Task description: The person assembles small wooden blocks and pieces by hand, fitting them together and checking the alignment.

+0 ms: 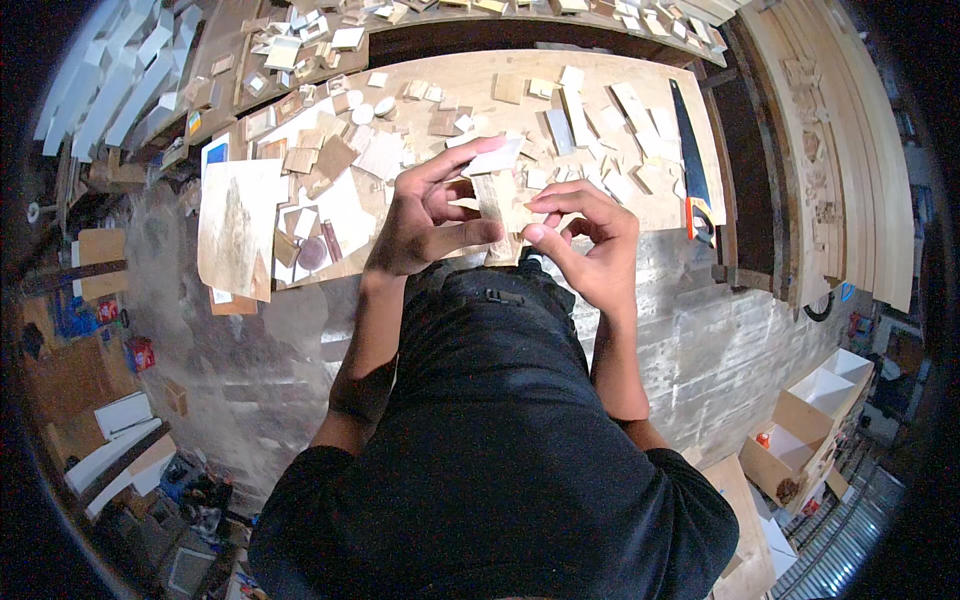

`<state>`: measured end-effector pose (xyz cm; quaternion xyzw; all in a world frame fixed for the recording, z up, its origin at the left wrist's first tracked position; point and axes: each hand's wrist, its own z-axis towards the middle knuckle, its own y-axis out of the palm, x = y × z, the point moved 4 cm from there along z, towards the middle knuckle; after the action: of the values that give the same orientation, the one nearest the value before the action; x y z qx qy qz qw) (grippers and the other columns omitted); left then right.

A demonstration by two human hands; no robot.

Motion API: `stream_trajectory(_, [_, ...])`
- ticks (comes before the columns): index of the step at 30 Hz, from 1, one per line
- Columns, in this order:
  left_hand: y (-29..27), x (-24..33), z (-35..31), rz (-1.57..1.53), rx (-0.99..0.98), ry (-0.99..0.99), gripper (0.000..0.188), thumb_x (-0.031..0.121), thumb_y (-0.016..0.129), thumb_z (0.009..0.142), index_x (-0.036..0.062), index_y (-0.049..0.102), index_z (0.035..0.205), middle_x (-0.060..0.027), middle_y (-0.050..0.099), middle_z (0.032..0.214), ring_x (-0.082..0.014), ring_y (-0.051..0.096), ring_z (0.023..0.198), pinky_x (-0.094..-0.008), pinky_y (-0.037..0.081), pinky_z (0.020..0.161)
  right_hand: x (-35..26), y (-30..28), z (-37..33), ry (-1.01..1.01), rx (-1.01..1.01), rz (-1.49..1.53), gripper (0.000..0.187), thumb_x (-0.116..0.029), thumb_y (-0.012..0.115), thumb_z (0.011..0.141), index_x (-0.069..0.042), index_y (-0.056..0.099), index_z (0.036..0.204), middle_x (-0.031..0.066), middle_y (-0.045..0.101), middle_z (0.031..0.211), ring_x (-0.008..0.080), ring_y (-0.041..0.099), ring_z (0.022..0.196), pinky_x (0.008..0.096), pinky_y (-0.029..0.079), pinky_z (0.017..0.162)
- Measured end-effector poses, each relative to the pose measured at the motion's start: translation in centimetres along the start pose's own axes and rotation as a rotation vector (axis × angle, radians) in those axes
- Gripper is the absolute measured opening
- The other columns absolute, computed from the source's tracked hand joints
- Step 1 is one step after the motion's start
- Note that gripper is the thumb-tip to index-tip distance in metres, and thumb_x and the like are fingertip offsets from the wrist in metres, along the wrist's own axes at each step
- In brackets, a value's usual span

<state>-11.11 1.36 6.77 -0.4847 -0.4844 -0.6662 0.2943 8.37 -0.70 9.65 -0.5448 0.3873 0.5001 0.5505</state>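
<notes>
holding a small pale wood piece (497, 205) between both hands, just above the near edge of the bench (690, 205). left hand (425, 215) closed around its left side, thumb pressed along the lower part, forefinger stretched over a thin white offcut (497, 157) at the top. right hand (590, 240) pinching the right side, fingers curled in, thumb tip near the lower corner. scattered all over the bench: wood scraps and blocks. lying at the far right: a handsaw (692, 160) with black blade. resting at the left: a broad plywood sheet (238, 225).
</notes>
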Motion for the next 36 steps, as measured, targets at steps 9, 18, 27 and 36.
stream_trajectory(9, [0.0,-0.4,0.2,0.051,0.009,0.0,0.083,0.012,0.085,0.072,-0.0043,0.045,0.142,-0.0179,0.058,0.131,-0.0181,0.063,0.106,-0.0273,0.058,0.08,1.6,-0.4,0.4,0.104,-0.1,0.069,0.024,-0.002,0.08,0.077,-0.002,0.073,0.1,0.0072,0.069,0.104,0.0058,0.059,0.081,0.0175,0.046,0.064])
stream_trajectory(18, [0.7,-1.4,0.8,0.08,0.062,0.001,0.081,0.004,0.082,0.073,-0.0032,0.044,0.144,-0.0174,0.06,0.128,-0.0192,0.065,0.105,-0.028,0.06,0.079,3.4,-1.5,1.5,0.133,-0.111,0.085,0.018,-0.008,0.083,0.076,-0.003,0.074,0.09,0.0059,0.072,0.1,0.0059,0.063,0.081,0.0186,0.047,0.061])
stream_trajectory(27, [1.9,-1.5,1.9,0.184,0.083,-0.013,0.094,0.002,0.082,0.071,0.0045,0.033,0.152,-0.0195,0.06,0.127,-0.022,0.065,0.109,-0.0338,0.061,0.086,5.5,-2.7,1.7,0.177,-0.141,0.156,0.018,-0.007,0.082,0.076,-0.004,0.074,0.092,0.0065,0.071,0.104,0.0066,0.064,0.082,0.0181,0.048,0.06])
stream_trajectory(36, [2.7,-3.0,3.4,0.046,0.107,0.035,0.097,0.007,0.083,0.069,0.0042,0.031,0.151,-0.0182,0.061,0.128,-0.0204,0.064,0.108,-0.0296,0.058,0.084,5.1,-4.1,2.6,0.145,-0.121,0.074,0.019,-0.008,0.083,0.075,-0.004,0.073,0.091,0.0057,0.07,0.104,0.0078,0.064,0.083,0.0195,0.049,0.061])
